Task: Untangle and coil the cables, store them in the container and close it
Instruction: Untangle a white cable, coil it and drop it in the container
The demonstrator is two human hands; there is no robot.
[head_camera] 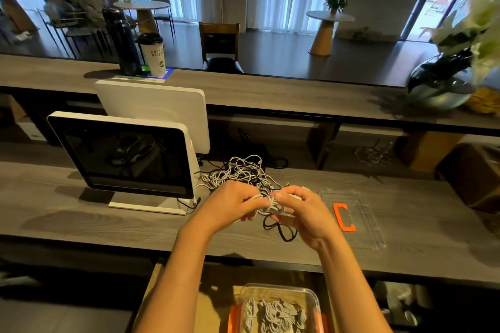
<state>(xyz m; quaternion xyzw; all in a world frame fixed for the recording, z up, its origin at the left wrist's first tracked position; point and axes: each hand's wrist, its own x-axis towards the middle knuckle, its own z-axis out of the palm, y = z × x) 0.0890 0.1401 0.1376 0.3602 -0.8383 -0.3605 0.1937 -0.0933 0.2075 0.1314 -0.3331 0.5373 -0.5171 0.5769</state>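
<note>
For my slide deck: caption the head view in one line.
Both hands, left hand and right hand, grip a white cable from the tangle; open container below.

— What do I have on the desk (81, 213)?
— My left hand (230, 204) and right hand (300, 211) pinch a white cable (272, 204) from the tangle (240, 170); coiled cables fill the container (311, 297) below.

Tangled heap of white and black cables (240, 173) on the bench just right of the monitor (121, 154), small white coil (273, 204) nearer than the heap, clear lid (362, 224) with orange clip flat, farther right, clear container (311, 297) of coiled white cables below the bench edge
</note>
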